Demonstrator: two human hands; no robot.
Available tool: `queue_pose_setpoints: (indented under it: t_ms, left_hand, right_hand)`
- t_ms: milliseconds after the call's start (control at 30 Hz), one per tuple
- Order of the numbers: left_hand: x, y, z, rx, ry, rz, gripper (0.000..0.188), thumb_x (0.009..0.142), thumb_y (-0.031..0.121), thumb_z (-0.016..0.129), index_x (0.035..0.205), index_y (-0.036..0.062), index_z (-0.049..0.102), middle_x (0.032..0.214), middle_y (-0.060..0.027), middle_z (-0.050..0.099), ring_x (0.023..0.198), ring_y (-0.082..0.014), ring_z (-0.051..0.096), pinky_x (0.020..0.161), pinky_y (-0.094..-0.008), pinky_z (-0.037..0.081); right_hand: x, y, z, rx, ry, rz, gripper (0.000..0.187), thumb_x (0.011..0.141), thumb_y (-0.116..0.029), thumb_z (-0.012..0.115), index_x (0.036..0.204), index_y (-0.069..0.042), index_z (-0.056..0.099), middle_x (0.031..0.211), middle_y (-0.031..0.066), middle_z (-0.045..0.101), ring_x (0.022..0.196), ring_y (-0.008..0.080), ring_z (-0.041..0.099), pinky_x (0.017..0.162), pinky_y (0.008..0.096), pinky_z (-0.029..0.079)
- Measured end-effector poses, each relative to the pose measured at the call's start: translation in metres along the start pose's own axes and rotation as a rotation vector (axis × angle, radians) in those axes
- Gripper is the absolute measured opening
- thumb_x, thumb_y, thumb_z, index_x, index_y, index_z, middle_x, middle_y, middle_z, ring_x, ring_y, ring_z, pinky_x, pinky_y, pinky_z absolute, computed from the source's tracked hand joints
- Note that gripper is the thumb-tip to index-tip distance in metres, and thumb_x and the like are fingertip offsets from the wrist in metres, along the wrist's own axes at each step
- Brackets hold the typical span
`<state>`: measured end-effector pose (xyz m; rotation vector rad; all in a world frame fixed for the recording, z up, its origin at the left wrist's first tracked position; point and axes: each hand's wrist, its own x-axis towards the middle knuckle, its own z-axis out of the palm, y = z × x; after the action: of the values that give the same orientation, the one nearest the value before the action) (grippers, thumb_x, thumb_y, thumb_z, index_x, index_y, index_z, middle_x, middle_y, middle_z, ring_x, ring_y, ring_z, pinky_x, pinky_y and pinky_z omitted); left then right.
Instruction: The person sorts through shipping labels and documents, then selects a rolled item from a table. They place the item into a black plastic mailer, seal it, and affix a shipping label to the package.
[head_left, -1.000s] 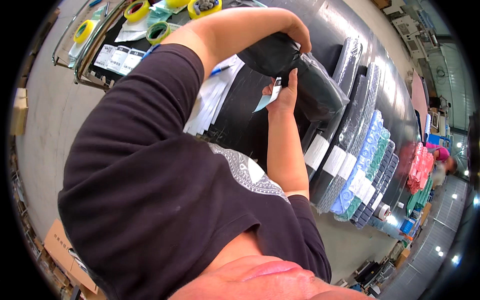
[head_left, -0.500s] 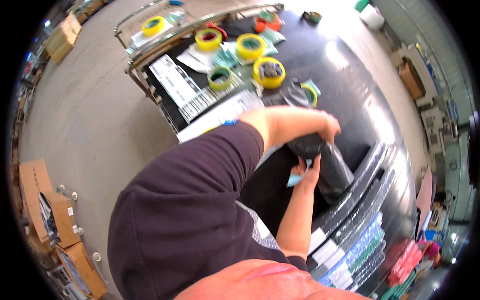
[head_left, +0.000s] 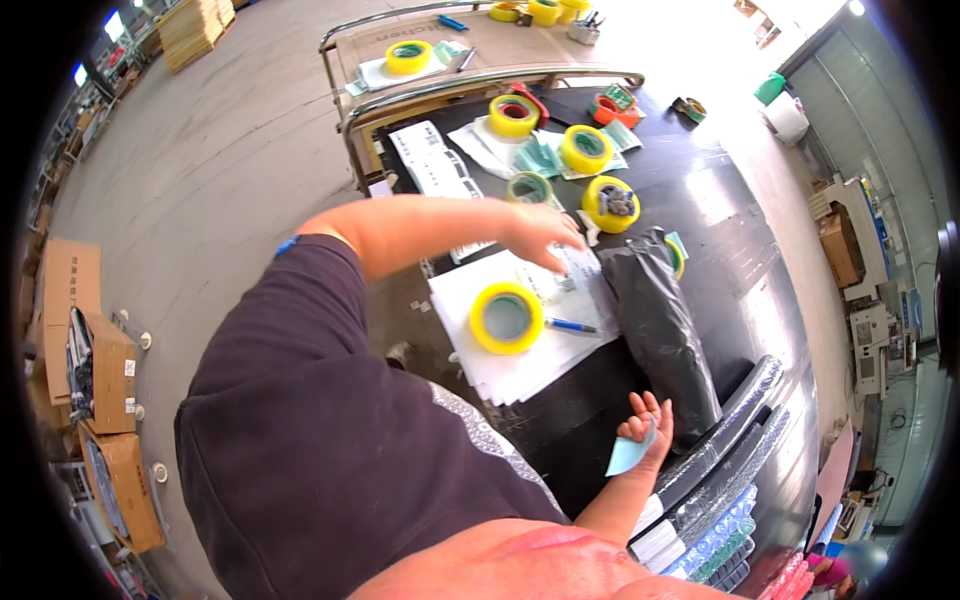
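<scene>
A long black plastic mailing bag (head_left: 662, 345) with something bulky inside lies on the black table. My left hand (head_left: 545, 236) is off the bag, to its left, hanging over white paper sheets (head_left: 520, 375) with its fingers stretched and nothing in them. Beside the bag's near end, my right hand (head_left: 648, 428) is turned palm up with fingers curled, and a pale blue slip (head_left: 628, 456) is held in it. On the sheets rest a yellow tape roll (head_left: 481, 320) and a blue pen (head_left: 570, 326).
Several yellow tape rolls (head_left: 587, 150) and printed label sheets (head_left: 432, 160) lie toward the far side. Plastic-wrapped bundles (head_left: 715, 425) line the near right. A metal-railed cart (head_left: 480, 80) adjoins the far edge; cardboard boxes (head_left: 108, 400) stand on the left.
My left hand has let go of the black bag and moved left. My right hand has come away from it, nearer me, still with the pale blue slip. The view has shifted.
</scene>
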<state>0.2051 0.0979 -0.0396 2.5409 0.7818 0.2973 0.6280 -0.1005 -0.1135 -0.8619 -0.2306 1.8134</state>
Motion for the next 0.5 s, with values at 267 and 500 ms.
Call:
queue_pose_setpoints:
  t_ms: [267, 500]
  left_hand:
    - [-0.235, -0.175, -0.152, -0.13, 0.174, -0.578, 0.047, 0.084, 0.03, 0.069, 0.121, 0.0025, 0.063, 0.12, -0.0165, 0.064, 0.11, -0.0267, 0.06, 0.099, -0.0337, 0.044]
    - [-0.19, -0.405, -0.196, 0.089, 0.357, -0.661, 0.038, 0.086, 0.029, 0.062, 0.117, 0.0088, 0.067, 0.103, -0.0153, 0.071, 0.094, -0.0266, 0.068, 0.085, -0.0355, 0.052]
  right_hand:
    - [-0.048, 0.041, 0.09, -0.27, 0.127, -0.45, 0.045, 0.102, -0.043, 0.041, 0.119, -0.006, 0.06, 0.106, 0.019, 0.069, 0.041, 0.0079, 0.045, 0.042, 0.0229, 0.037]
    - [-0.01, 0.156, 0.16, -0.171, 0.46, -0.446, 0.04, 0.101, -0.038, 0.045, 0.12, -0.007, 0.06, 0.092, 0.0125, 0.071, 0.042, 0.007, 0.043, 0.042, 0.0232, 0.037]
